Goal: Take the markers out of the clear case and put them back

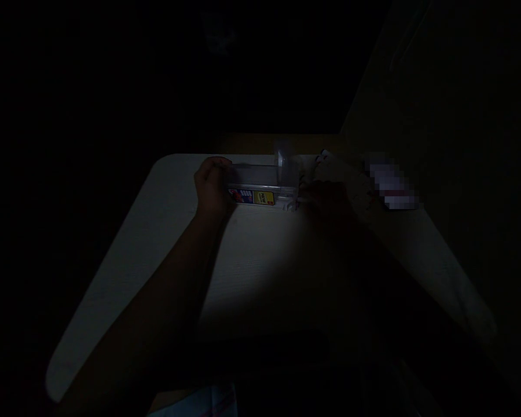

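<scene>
Both arms [173,269] outstretched; left hand [211,188] gripping box [260,184], right hand [330,202] unclear.

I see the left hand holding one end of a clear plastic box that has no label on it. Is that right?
Not quite: the clear plastic box does have a label, partly yellow, on its near side, as the head view shows. The left hand does hold one end.

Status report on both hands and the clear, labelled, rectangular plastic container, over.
Left hand around left end of clear, labelled plastic container. Right hand at its right end, shadowed, grip unclear. Pale, pixelated object farther right, apart from container.
</scene>
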{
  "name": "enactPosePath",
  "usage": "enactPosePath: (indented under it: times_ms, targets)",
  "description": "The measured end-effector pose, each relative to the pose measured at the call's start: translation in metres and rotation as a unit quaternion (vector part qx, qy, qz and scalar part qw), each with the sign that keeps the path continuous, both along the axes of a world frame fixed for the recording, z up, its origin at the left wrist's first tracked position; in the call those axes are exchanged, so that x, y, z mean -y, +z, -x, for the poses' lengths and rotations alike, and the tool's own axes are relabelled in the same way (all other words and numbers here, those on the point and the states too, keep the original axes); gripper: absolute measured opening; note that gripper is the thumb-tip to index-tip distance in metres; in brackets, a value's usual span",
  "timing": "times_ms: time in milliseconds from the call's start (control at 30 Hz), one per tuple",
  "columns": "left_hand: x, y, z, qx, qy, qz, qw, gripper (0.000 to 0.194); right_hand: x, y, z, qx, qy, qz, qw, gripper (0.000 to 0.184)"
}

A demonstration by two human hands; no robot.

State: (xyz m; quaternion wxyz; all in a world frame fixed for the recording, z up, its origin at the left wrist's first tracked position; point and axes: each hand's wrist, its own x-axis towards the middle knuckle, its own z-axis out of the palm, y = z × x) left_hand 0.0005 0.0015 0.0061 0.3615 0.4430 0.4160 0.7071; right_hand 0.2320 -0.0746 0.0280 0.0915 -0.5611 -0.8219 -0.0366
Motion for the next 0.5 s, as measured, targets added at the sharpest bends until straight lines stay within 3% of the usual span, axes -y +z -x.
enactPosePath:
  times_ms: [233, 500]
  targets:
    - [-0.002, -0.004, 0.003, -0.015, -0.002, -0.014, 1.0, 0.012, -0.005, -0.002, -0.003, 0.052, -0.013, -0.018, 0.998, 0.042]
    - [-0.001, -0.004, 0.005, -0.002, -0.005, -0.021, 1.0, 0.011, -0.012, 0.002, -0.041, 0.028, -0.131, -0.064, 0.989, 0.041]
